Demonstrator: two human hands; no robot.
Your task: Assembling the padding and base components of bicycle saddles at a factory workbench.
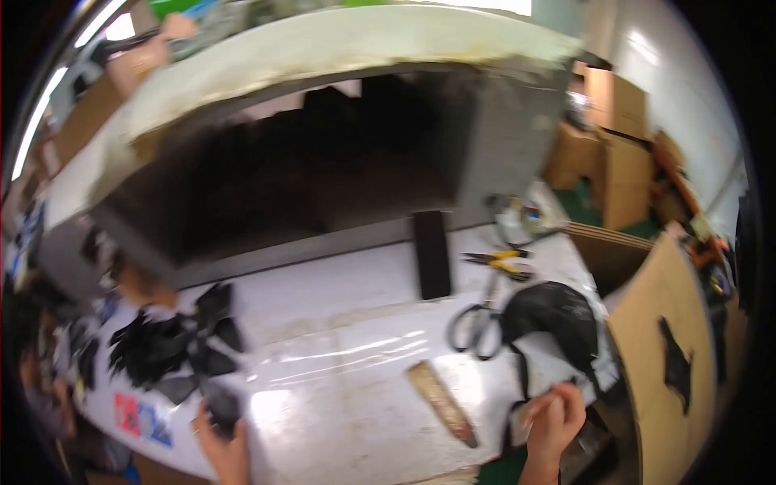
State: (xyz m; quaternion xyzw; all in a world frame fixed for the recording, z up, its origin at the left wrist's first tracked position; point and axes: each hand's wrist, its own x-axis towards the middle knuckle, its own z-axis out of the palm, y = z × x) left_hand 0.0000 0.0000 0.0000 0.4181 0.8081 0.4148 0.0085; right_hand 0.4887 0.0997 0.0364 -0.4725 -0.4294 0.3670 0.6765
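My left hand (222,440) comes up from the lower edge and grips a small black piece (221,406) at the edge of a pile of black cut pieces (174,343) on the white table (339,364). My right hand (554,420) holds the lower end of a black strap-like piece (521,388) that runs up to a dark rounded cap-like shape (554,311). A wooden tool with a brown handle (443,402) lies between the two hands.
Scissors (477,323), yellow-handled pliers (501,260) and a black rectangular block (432,255) lie behind. A large grey box-shaped machine (323,137) stands at the table's back. Cardboard boxes (663,347) fill the right. Another person sits at the left edge (36,364).
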